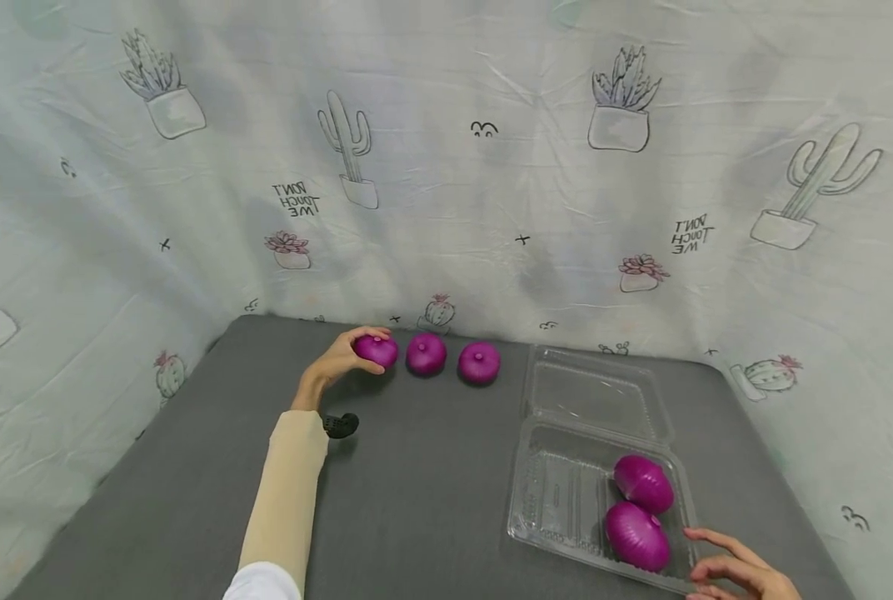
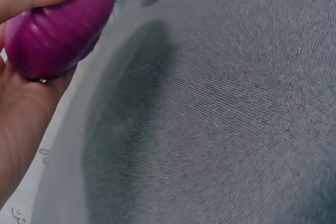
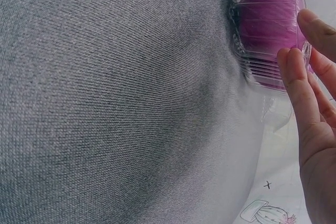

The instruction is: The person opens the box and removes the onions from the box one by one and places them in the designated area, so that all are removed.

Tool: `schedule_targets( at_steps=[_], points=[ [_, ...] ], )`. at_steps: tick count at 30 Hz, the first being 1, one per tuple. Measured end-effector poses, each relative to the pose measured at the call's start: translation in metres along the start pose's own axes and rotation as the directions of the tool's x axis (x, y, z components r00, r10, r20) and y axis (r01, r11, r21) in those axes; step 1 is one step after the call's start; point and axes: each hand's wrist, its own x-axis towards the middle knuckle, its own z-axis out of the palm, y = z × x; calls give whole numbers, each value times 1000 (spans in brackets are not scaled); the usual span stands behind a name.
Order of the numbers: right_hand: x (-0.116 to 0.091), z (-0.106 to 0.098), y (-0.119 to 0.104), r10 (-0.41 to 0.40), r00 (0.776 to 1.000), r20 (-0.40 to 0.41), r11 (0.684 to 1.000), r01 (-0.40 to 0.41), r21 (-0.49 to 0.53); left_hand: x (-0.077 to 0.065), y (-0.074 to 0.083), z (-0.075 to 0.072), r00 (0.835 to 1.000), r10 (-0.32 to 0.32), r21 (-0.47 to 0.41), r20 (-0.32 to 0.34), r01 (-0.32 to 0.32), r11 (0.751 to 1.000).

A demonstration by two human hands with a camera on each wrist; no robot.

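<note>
At the far left of the table, my left hand (image 1: 339,357) grips a purple onion (image 1: 376,353) between thumb and fingers. The left wrist view shows this onion (image 2: 63,30) close up, partly covered by the hand. Two similar onions sit to its right, a nearer one (image 1: 426,354) and a farther one (image 1: 480,363). An unlidded clear plastic container (image 1: 559,492) at the right holds two more onions (image 1: 637,536) along its right side. My right hand (image 1: 742,571) is at the container's near right edge, its fairly straight fingertips against the clear wall in the right wrist view.
The container's clear lid (image 1: 596,392) lies folded back behind it. Grey cloth covers the table (image 1: 416,492). A pale curtain (image 1: 446,167) printed with cacti hangs along the back and sides. A black wrist device (image 1: 341,426) shows beside my left sleeve.
</note>
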Motion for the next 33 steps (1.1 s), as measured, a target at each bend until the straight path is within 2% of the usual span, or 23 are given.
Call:
schedule_targets(
  at_steps=[5,9,14,18,25,28,33],
  points=[
    [1,4,-5,59,997,-54,993,-64,-102,1,-9,1,997,-47,53,-60,51,997],
    [2,5,-6,81,996,-49,992,-85,-91,-4,-13,1,994,-83,90,-76,90,992],
    [2,4,-6,99,995,-32,994,-100,-36,-6,-12,1,997,-46,181,-54,55,982],
    [1,3,-6,80,996,-33,996,-81,-29,-2,-20,0,999,-15,268,-32,23,963],
    [0,6,-4,39,998,-52,996,-43,-80,-8,-18,0,1000,-16,242,-22,21,970],
    [0,6,-4,36,998,-47,998,-39,-58,-10,-15,-3,1000,-6,240,-9,8,971],
    [0,7,-6,83,995,-54,995,-85,-48,-9,-11,-7,1000,-2,230,-8,4,973]
  ],
)
